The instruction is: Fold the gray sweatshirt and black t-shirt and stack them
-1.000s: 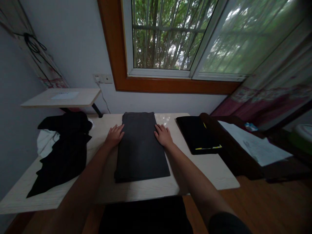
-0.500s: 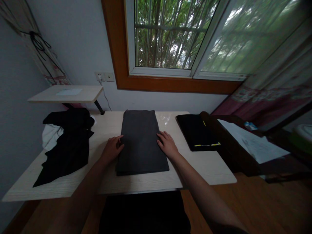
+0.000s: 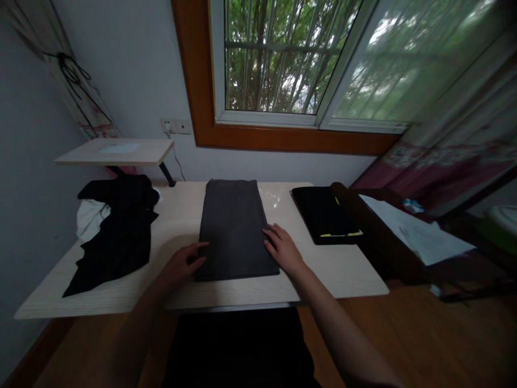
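Both hands are at the grey cloth, one on each long side, and neither grips anything. Left hand (image 3: 184, 263) is by the near part of the left edge, thumb and forefinger spread apart, the forefinger's tip over the cloth; whether it presses down I cannot tell. Right hand (image 3: 286, 249) lies palm down on the right edge, fingers extended and slightly parted, their tips on the cloth.

The grey cloth (image 3: 236, 226) is folded into a flat, long rectangle in the middle of the pale table (image 3: 335, 272), its near end close to the front edge, its far end toward the wall. To the left is a loose black heap (image 3: 121, 231), with something white (image 3: 92, 218) showing at its left side. Behind the heap stands a small shelf (image 3: 149, 154) with a sheet (image 3: 119, 147) on top. To the right, well apart from the cloth, lies a flat black item (image 3: 325, 215) with yellow marks. Beyond it, off the table, is a large paper (image 3: 416, 231). The window (image 3: 283, 64) is behind the table.
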`<state>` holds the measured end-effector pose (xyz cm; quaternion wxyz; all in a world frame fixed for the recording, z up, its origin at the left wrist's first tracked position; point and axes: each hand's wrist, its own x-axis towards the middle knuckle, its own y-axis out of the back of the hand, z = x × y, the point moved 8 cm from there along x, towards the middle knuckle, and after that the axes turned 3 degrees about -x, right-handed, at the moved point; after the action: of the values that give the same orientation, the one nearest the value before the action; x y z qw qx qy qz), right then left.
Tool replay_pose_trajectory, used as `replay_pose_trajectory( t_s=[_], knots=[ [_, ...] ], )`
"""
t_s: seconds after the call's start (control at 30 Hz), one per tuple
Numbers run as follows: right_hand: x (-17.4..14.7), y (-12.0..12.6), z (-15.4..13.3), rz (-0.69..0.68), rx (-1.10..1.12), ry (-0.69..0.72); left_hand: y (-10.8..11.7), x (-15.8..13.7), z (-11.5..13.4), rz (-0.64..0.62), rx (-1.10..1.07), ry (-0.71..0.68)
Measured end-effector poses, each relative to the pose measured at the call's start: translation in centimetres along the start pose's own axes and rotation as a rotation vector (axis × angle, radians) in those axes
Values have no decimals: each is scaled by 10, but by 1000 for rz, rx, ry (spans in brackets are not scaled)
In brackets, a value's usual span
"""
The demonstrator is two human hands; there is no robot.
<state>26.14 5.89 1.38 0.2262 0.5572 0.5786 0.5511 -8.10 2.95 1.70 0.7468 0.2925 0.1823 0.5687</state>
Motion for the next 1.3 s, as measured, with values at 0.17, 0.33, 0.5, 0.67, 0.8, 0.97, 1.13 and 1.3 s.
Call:
replay_pose_trajectory(
  t_s=[0.17, 0.33, 0.5, 0.67, 0.8, 0.97, 1.13, 1.3],
  knots=[
    [-1, 0, 1, 11, 25, 3, -4, -21, 1, -57, -51, 51],
    [-2, 6, -1, 32, 73, 64, -8, -27, 4, -75, -23, 51],
    [-6, 13, -7, 6, 51, 125, -9, -27, 5, -89, 47, 2],
    [-18, 23, -8, -13, 72, 125, -4, -27, 6, -51, 46, -40],
    [-31, 34, -13, -30, 218, 197, 2, -26, 12, 31, 27, -104],
    [-44, 45, -25, -113, 378, 285, 2, -27, 21, 97, 139, -244],
    [-51, 49, -27, -137, 426, 282, -5, -31, 26, 70, 237, -310],
    [-56, 49, -22, -124, 462, 236, -8, -30, 27, 32, 266, -307]
  ],
)
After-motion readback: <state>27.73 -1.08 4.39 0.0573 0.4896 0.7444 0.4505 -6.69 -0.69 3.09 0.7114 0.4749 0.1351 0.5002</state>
